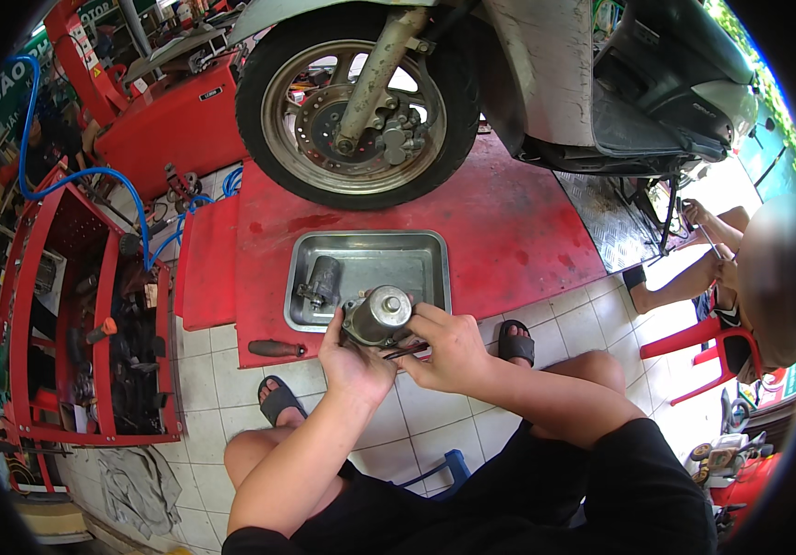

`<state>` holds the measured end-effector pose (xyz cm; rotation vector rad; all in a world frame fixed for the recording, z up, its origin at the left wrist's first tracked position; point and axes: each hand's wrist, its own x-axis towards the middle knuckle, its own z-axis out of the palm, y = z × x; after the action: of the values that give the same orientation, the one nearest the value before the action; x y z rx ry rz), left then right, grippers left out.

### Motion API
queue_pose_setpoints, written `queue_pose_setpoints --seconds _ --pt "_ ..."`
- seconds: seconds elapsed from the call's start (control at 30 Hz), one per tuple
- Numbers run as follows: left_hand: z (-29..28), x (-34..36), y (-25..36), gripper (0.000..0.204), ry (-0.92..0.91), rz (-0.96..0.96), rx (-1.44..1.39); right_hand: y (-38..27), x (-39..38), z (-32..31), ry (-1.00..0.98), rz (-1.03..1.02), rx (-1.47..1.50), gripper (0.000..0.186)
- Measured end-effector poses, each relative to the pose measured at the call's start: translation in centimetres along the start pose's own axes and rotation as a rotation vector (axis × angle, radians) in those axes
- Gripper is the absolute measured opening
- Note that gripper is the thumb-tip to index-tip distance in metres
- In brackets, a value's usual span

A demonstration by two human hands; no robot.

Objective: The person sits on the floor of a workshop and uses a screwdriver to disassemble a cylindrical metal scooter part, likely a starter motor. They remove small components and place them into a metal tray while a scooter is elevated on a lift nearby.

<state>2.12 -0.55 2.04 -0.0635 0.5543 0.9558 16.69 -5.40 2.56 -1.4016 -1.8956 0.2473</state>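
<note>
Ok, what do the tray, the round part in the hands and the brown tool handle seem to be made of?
Tray: likely bare stainless steel, from its grey sheen and bright edges.
Round part: apparently metal, smooth and silvery, with pale highlights on top.
Tool handle: dark brown, perhaps wood or plastic; too small to tell.

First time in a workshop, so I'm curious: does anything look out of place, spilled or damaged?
A crumpled grey cloth lies heaped on the white tiled floor at lower left, as if dropped. Dark red patches on the flat red platform could be spilled liquid or old stains; I can't tell.
</note>
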Motion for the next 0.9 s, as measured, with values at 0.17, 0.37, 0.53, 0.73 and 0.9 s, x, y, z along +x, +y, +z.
queue_pose_setpoints --seconds 0.17,0.37,0.53,0.73,0.9 --pt "-0.7 0.3 0.0 0.050 -0.085 -0.005 -0.026 0.5 -0.5 0.7 0.035 0.029 0.144 0.024" --pt "-0.7 0.5 0.5 0.049 -0.095 0.013 0.007 0.2 -0.6 0.1 0.013 0.014 0.126 0.026" --pt "2.3 -0.6 2.0 0.047 -0.143 0.116 -0.014 0.5 0.7 -2.0 0.127 -0.160 0.329 0.026" --pt "2.6 -2.3 6.8 0.052 -0.197 0.292 -0.167 2.2 2.8 -3.9 0.335 0.031 0.388 0.023" --pt "0.9 -1.9 8.4 0.049 -0.270 0.330 -0.311 8.7 2.5 -4.5 0.597 0.496 1.023 0.028"
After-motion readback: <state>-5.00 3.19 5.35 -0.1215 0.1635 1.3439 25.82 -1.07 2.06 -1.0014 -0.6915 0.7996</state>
